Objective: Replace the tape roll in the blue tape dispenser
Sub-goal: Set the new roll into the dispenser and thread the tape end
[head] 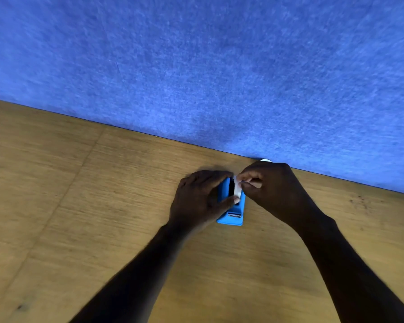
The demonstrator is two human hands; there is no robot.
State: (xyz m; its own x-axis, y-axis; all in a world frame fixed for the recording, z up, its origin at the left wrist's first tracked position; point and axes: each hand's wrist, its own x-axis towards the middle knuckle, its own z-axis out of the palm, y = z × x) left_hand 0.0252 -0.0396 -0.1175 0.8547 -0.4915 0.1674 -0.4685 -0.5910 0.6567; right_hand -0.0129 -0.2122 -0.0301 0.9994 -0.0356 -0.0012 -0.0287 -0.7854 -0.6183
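Note:
The blue tape dispenser [231,216] stands on the wooden table [103,194], its metal cutter facing me. A white tape roll [236,188] sits upright in its slot, with a dark gap beside it. My left hand [198,199] wraps the dispenser's left side, thumb resting against the roll's front. My right hand [273,190] is at the roll's right, fingertips pinching the top edge of the roll. Most of the dispenser's body is hidden under both hands.
A blue felt partition [219,66] rises along the table's far edge. A small white object [266,160] peeks out behind my right hand at the foot of the partition; I cannot tell what it is. Bare wood lies left and right.

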